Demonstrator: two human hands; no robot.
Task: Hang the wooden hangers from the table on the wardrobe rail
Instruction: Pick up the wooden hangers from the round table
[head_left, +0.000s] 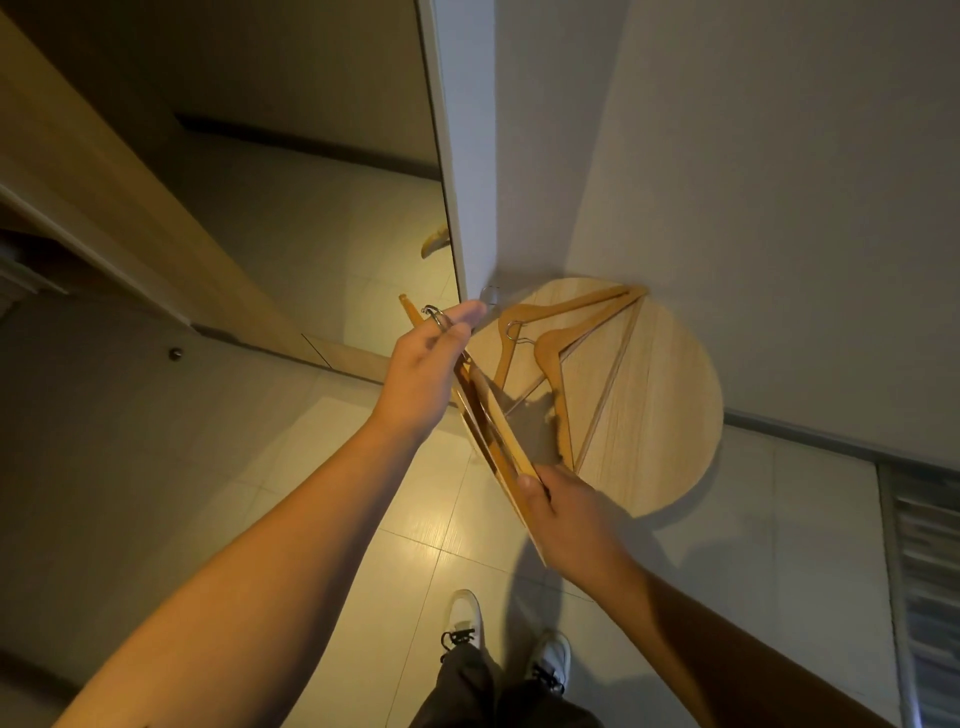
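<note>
A bundle of pale wooden hangers (488, 431) with metal hooks is being gripped at the hook end by the left hand (426, 364) and at the lower end by the right hand (566, 514), beside the round table (660, 395), where two more hangers (558, 338) are lying.

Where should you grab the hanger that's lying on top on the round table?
Probably at the neck, just under the metal hook of the top hanger, coming down from above. It lies flat on the round table with its hook end toward the person, and the neck is the narrow, uncovered part where fingers can pinch both sides.
</note>
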